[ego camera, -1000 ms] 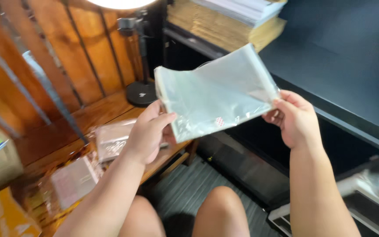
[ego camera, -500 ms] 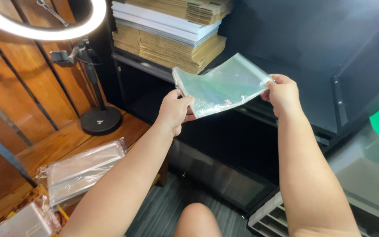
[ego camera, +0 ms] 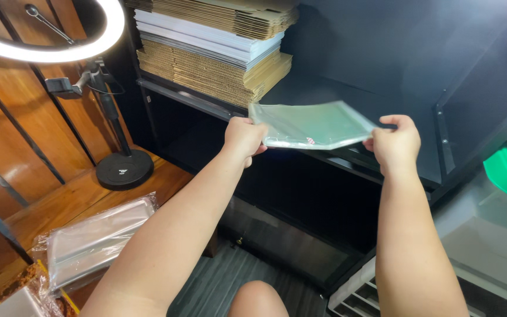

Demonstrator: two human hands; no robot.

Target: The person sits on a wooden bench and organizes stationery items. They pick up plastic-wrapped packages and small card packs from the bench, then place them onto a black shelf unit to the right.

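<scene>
Both hands had carried a clear plastic bag (ego camera: 312, 125) away from the wooden table (ego camera: 60, 205) and out to the black shelf (ego camera: 335, 88). A second earlier the bag was held up nearly facing the person; now it lay almost flat, level with the shelf's front edge and just right of the stack of flattened cardboard boxes (ego camera: 218, 53), so it appeared close to being set down there. The left hand (ego camera: 244, 138) was closed on the bag's left edge, thumb underneath. The right hand (ego camera: 395, 144) pinched the right edge between thumb and curled fingers. Both arms were stretched forward, nearly straight. Left of the shelf stood a ring light (ego camera: 48, 41) on its round base, beside a pile of clear bags (ego camera: 95, 238) on the table.
</scene>
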